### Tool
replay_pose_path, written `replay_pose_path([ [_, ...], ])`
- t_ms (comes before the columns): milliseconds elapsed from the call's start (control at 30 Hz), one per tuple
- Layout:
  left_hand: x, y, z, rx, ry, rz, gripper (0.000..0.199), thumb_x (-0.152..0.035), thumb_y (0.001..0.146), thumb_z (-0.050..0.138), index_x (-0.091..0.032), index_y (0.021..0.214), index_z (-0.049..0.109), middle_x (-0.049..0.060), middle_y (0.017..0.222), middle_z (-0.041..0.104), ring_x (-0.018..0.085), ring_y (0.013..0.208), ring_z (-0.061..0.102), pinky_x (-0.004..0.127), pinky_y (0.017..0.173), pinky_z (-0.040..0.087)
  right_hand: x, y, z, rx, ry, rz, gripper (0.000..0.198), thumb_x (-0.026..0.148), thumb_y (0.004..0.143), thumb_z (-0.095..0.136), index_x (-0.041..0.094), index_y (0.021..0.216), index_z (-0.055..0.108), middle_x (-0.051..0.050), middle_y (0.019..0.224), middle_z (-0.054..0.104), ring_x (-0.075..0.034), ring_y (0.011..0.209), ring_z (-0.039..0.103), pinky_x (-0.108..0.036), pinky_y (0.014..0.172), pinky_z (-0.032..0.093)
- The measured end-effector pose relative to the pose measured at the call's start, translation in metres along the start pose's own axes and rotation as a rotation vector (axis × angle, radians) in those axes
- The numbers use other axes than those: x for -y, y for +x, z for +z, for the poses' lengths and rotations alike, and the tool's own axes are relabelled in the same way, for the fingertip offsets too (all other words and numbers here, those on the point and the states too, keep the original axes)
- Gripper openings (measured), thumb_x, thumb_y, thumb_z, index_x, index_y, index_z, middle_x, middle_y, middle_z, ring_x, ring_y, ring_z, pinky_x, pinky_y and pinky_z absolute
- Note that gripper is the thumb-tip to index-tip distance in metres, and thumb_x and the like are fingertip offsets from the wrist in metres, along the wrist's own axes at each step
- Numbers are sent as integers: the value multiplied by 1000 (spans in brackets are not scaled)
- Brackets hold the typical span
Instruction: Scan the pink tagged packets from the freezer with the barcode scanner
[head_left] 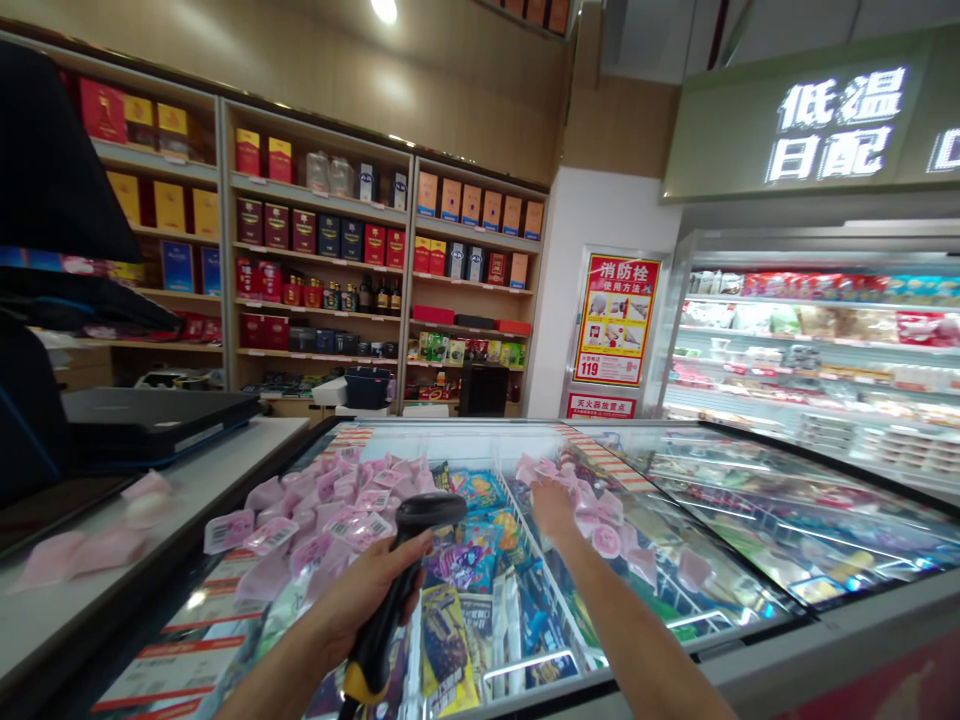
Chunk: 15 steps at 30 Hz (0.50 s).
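Between the two forearms, over the chest freezer (862, 622), the scanner (388, 608) sits in the left hand (367, 590), its handle wrapped firmly by the fingers. Its long axis slants from the near left upward and away to the right, the black head on top stretching toward the right hand (553, 503). That hand reaches farther out onto the right-hand pink packs (604, 510); whether it grasps one, I cannot tell. The larger pink heap (322, 515) lies left of and beyond the left hand, with the bench (225, 480) farther left.
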<state>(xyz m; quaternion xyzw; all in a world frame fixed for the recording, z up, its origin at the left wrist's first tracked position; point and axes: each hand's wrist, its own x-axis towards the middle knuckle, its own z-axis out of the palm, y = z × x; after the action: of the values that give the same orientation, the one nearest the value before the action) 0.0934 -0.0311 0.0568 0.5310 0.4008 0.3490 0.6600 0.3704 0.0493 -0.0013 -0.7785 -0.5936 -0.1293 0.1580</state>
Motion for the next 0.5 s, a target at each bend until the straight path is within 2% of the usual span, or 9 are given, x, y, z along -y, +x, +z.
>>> replay_pose_path([
  [167, 1, -3, -1, 5, -3, -18, 34, -49, 61, 55, -17, 64, 43, -6, 47, 49, 6, 37, 42, 18, 38, 33, 5, 0, -2, 35, 187, 26, 29, 1, 69, 38, 11, 88, 57, -16, 101, 53, -21, 94, 50, -33, 80, 34],
  [300, 3, -4, -3, 21, 2, 6, 35, -50, 62, 53, -17, 66, 42, -6, 47, 48, 6, 38, 42, 18, 38, 33, 7, 1, -4, 38, 485, 101, 25, 2, 64, 47, 15, 84, 56, -10, 94, 57, -20, 93, 52, -31, 81, 36],
  [400, 3, -6, -3, 18, -2, 4, 34, -50, 62, 53, -17, 65, 41, -6, 47, 48, 6, 37, 42, 18, 37, 32, 15, 3, -2, 23, 786, 214, 21, 16, 70, 46, 17, 90, 51, -6, 89, 58, -17, 85, 55, -28, 73, 42],
  [500, 0, -8, 0, -4, 15, -1, 35, -50, 62, 54, -17, 62, 41, -6, 46, 49, 5, 36, 42, 17, 37, 31, 30, 5, 2, 60, 1116, 345, 25, 29, 79, 30, 16, 91, 47, -3, 72, 59, -13, 66, 58, -25, 57, 46],
])
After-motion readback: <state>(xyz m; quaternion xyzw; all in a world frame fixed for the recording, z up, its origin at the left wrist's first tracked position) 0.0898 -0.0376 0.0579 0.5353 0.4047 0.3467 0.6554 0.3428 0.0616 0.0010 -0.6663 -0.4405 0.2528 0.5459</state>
